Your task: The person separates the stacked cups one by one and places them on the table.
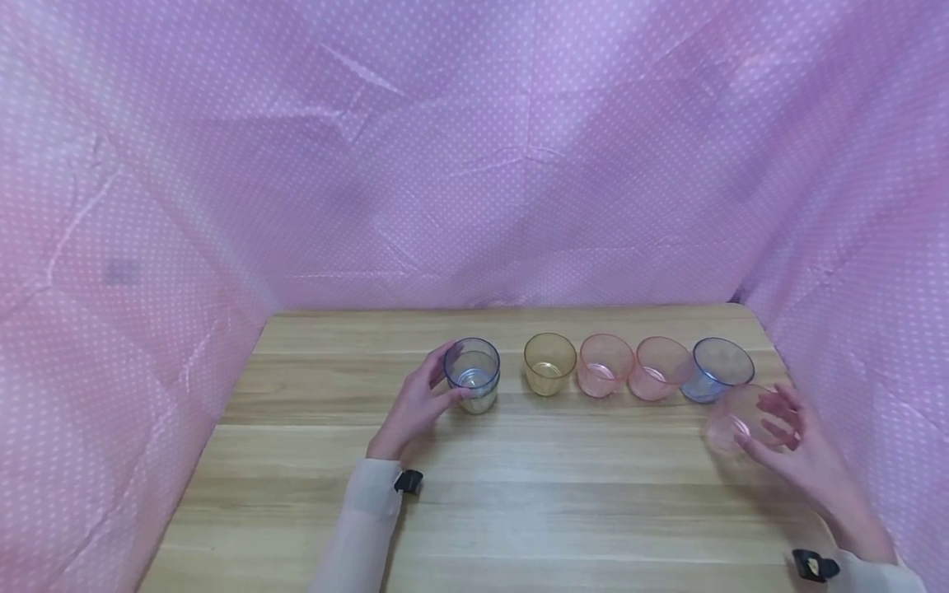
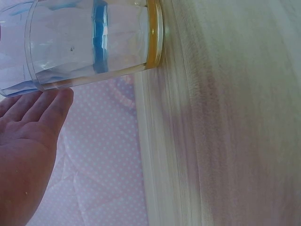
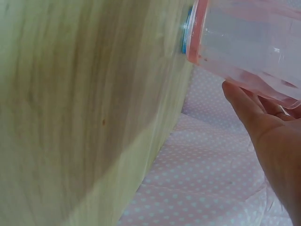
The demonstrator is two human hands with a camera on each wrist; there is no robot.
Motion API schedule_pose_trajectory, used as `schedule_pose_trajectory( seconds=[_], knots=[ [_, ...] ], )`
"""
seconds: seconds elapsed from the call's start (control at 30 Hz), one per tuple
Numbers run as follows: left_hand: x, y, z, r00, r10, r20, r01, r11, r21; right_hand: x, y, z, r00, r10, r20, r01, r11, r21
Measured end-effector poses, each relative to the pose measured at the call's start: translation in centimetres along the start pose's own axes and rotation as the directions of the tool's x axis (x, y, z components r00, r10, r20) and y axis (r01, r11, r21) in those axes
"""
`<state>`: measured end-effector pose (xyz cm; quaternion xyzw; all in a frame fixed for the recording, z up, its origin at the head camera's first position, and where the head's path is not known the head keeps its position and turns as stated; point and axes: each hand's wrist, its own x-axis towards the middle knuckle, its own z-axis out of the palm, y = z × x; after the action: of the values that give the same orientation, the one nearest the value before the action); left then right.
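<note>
A clear blue-rimmed cup nested in a yellowish cup [image 1: 473, 377] stands at the left end of a row on the wooden table [image 1: 519, 494]. My left hand [image 1: 454, 375] wraps this stack, thumb in front and fingers behind; in the left wrist view the fingertips [image 2: 61, 101] lie against the stack [image 2: 89, 42]. At the right end my right hand [image 1: 764, 424] holds a pink cup [image 1: 737, 420], tilted, close to the table. In the right wrist view the pink cup [image 3: 249, 42] rests on the fingers [image 3: 244, 106].
Between the hands stand a yellow cup [image 1: 549, 363], two pink cups [image 1: 605, 365] [image 1: 658, 368] and a blue cup [image 1: 721, 367]. Pink dotted cloth [image 1: 474, 165] walls in the back and both sides. The table's right edge runs close to my right hand.
</note>
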<state>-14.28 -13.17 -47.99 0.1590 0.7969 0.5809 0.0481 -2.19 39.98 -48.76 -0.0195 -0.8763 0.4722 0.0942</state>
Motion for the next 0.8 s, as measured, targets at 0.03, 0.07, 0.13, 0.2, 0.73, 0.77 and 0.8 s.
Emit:
schedule_pose_trajectory(
  seconds=[0.03,0.07,0.13,0.2,0.73,0.77,0.8],
  knots=[
    [0.0,0.0,0.0,1.0,-0.004,-0.001,0.004,1.0,0.002,0.0,0.1,0.0,1.0,-0.009,-0.001,0.009,1.0,0.002],
    [0.0,0.0,0.0,1.0,-0.005,0.0,0.005,1.0,0.003,0.1,0.2,0.1,1.0,-0.018,-0.001,0.018,1.0,0.004],
    [0.1,0.0,0.0,1.0,-0.006,0.003,0.006,1.0,0.001,0.1,0.4,0.2,0.999,-0.04,-0.003,0.04,0.999,0.005],
    [0.0,0.0,0.0,1.0,-0.008,0.003,0.008,1.0,0.0,0.2,0.5,0.3,0.998,-0.057,-0.008,0.057,0.998,0.001],
    [0.1,0.0,0.0,0.999,-0.053,0.01,0.053,0.998,-0.025,-0.6,-0.1,-0.3,0.997,0.054,0.06,-0.05,0.996,-0.072],
    [0.1,0.1,0.0,0.998,-0.058,0.011,0.058,0.998,-0.025,-0.7,-0.3,-0.3,0.998,0.055,0.044,-0.052,0.997,-0.064],
    [0.1,0.1,0.0,0.998,-0.062,0.012,0.062,0.998,-0.024,-0.8,-0.5,-0.3,0.997,0.068,0.026,-0.066,0.996,-0.062]
  ],
)
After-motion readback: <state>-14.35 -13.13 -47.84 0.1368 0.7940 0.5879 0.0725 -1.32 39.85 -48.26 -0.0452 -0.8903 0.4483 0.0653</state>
